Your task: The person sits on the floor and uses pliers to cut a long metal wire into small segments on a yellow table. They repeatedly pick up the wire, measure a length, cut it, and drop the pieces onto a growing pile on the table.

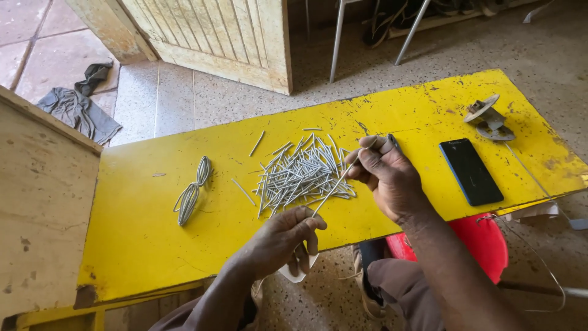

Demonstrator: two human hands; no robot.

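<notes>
Presently catalogued, seen from the head camera looking down:

Item one: left hand, at the near edge of the worktop, fingers closed in a pinch on the lower end of a thin grey wire piece. A small pale object shows beneath this hand; its kind cannot be told.

Item two: right hand, above the worktop and just right of the pile, fingers closed in a pinch on the upper end of the same wire piece. The piece runs on a slant between the two hands, lower left to upper right, held clear of the surface.

Item three: pile of cut wire pieces, grey, short and straight, lying criss-cross at the middle of the worktop, directly beyond the hands. A few strays lie apart at its left and upper edges.

Item four: looped wire bundle, grey, bent into long loops, lying flat well left of the pile.

Item five: phone, black, screen dark, lying flat to the right of the right hand.

Item six: metal fitting, grey, with disc-shaped parts, near the far right corner, beyond the phone.

Item seven: worktop, a yellow painted board, scratched and chipped.

Item eight: red stool, partly visible under the near edge, by the right forearm.

Item nine: grey cloth, crumpled on the floor at far left.
</notes>
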